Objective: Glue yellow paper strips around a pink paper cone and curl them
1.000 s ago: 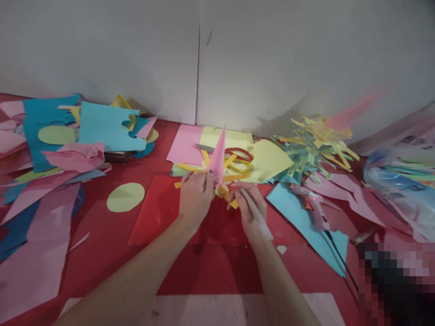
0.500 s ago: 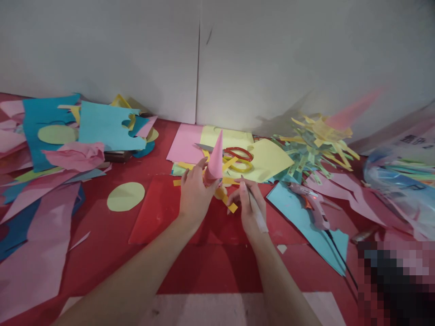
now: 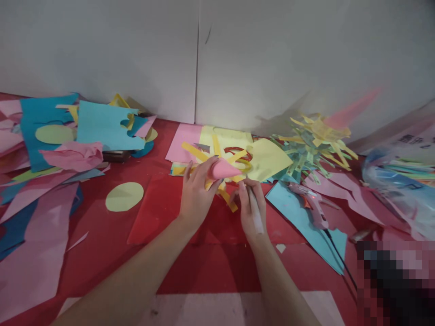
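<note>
My left hand is closed round the base of a pink paper cone, whose tip points right. Yellow paper strips spread out from the base like rays. In my right hand, just right of the cone, is a slim white pen-like stick; its working end is hidden by the fingers. Whether the right fingertips touch a strip, I cannot tell. Behind the cone lie scissors with red and yellow handles, partly covered.
A pink glue gun with a lit red light rests on blue paper at right, its cord running forward. Paper scraps pile up at left near a pale yellow disc. Another pink cone with fringed strips stands back right.
The pink cone has tipped from upright to pointing right, and its yellow strips now fan upward behind it. Both hands have stayed nearly in place.
</note>
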`<state>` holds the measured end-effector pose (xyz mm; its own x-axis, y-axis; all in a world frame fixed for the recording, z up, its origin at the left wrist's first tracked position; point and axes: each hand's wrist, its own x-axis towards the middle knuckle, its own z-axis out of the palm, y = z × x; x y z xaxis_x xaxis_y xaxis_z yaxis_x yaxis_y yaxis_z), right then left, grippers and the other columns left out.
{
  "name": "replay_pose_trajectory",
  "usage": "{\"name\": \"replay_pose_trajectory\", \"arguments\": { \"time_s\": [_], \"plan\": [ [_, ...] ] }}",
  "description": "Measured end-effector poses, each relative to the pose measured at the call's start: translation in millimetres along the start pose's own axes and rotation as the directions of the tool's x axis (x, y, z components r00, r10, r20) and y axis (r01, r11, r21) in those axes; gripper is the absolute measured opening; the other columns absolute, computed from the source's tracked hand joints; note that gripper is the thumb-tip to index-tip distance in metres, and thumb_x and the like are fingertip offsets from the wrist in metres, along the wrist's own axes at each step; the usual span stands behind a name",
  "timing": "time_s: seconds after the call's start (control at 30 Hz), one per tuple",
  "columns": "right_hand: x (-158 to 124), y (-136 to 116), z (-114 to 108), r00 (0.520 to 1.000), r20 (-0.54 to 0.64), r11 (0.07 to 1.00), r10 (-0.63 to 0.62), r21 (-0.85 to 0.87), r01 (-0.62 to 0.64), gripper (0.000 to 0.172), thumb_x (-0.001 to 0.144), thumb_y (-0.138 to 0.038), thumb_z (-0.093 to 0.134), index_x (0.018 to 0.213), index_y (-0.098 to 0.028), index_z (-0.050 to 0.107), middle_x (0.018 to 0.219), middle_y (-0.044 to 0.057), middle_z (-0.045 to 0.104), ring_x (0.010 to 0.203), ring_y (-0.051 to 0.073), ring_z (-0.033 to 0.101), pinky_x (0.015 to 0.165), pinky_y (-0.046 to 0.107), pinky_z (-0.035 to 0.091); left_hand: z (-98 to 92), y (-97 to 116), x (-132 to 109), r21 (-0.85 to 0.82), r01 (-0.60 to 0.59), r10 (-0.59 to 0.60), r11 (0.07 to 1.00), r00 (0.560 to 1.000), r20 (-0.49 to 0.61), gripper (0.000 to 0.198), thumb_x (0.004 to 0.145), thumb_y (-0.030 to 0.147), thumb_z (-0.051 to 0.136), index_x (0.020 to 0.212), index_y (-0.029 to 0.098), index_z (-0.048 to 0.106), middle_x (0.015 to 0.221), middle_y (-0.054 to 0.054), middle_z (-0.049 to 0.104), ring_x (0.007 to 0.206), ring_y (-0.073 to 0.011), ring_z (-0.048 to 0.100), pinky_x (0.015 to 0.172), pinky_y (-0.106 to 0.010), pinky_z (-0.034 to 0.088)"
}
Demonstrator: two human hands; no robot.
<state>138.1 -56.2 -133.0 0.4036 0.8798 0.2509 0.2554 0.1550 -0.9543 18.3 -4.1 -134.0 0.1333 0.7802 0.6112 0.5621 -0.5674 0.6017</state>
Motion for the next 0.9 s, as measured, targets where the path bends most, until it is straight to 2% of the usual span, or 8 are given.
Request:
{"name": "replay_pose_trajectory", "arguments": {
  "time_s": [0.17,0.27,0.33,0.43,0.6,0.77,0.9],
  "plan": [
    [1,0,0,0.997,-0.033,0.997,-0.071,0.001,0.071,0.016,0.085,-0.039,0.049,0.084,-0.024,0.043,0.062,-0.004,0.056,0.054,0.013,0.055,0.061,0.029,0.046,-1.9,0,0,-0.031,-0.024,0.026,0.999,0.998,0.054,0.040,0.086,0.022,0.049,0.125,0.028,0.041,0.128,-0.002,0.056,0.117,-0.0162,0.052,0.113,-0.041,0.021],
    [1,4,0,1.000,-0.007,0.999,-0.029,0.040,0.029,0.017,0.085,-0.039,0.049,0.084,-0.024,0.042,0.063,-0.004,0.058,0.057,0.014,0.058,0.064,0.031,0.048,1.2,-2,0,-0.024,0.020,-0.017,1.000,0.995,0.101,0.042,0.087,0.022,0.047,0.127,0.029,0.039,0.133,-0.001,0.052,0.122,-0.0166,0.048,0.114,-0.042,0.018],
    [1,8,0,0.999,0.023,0.999,0.030,0.032,-0.031,0.018,0.085,-0.042,0.049,0.086,-0.024,0.043,0.064,-0.002,0.060,0.059,0.016,0.060,0.065,0.032,0.050,3.5,-4,1,-0.020,0.062,-0.060,0.998,0.994,0.090,0.044,0.086,0.019,0.044,0.128,0.028,0.039,0.133,-0.001,0.052,0.123,-0.0164,0.047,0.114,-0.042,0.019],
    [2,14,1,0.996,0.042,0.997,0.080,0.012,-0.081,0.021,0.084,-0.045,0.050,0.087,-0.024,0.045,0.067,0.000,0.063,0.061,0.017,0.063,0.065,0.033,0.051,4.7,-6,1,-0.071,0.120,-0.116,0.990,0.991,0.061,0.044,0.085,0.012,0.039,0.127,0.025,0.041,0.131,-0.002,0.053,0.124,-0.0160,0.045,0.113,-0.040,0.025],
    [2,16,1,0.994,0.074,0.997,0.074,0.019,-0.076,0.021,0.084,-0.044,0.050,0.087,-0.024,0.045,0.067,0.001,0.065,0.064,0.018,0.064,0.066,0.033,0.053,4.3,-11,1,-0.226,0.272,-0.276,0.935,0.961,0.015,0.049,0.078,0.001,0.033,0.119,0.023,0.048,0.125,-0.003,0.055,0.119,-0.0154,0.049,0.101,-0.033,0.041],
    [1,12,0,0.988,0.111,0.994,0.110,-0.004,-0.110,0.021,0.085,-0.045,0.049,0.085,-0.024,0.047,0.068,0.001,0.065,0.065,0.017,0.064,0.069,0.032,0.053,4.4,-12,2,-0.268,0.329,-0.338,0.905,0.941,0.016,0.042,0.073,-0.001,0.033,0.101,0.019,0.057,0.105,-0.003,0.063,0.102,-0.0158,0.057,0.092,-0.032,0.045],
    [1,9,0,0.984,0.126,0.991,0.130,-0.041,-0.125,0.023,0.084,-0.047,0.050,0.084,-0.024,0.049,0.066,0.001,0.065,0.057,0.016,0.062,0.056,0.028,0.052,4.7,-12,3,-0.284,0.353,-0.351,0.891,0.934,0.059,0.039,0.072,-0.001,0.035,0.095,0.018,0.059,0.096,-0.003,0.065,0.092,-0.0145,0.059,0.086,-0.030,0.046]
  ]
}}
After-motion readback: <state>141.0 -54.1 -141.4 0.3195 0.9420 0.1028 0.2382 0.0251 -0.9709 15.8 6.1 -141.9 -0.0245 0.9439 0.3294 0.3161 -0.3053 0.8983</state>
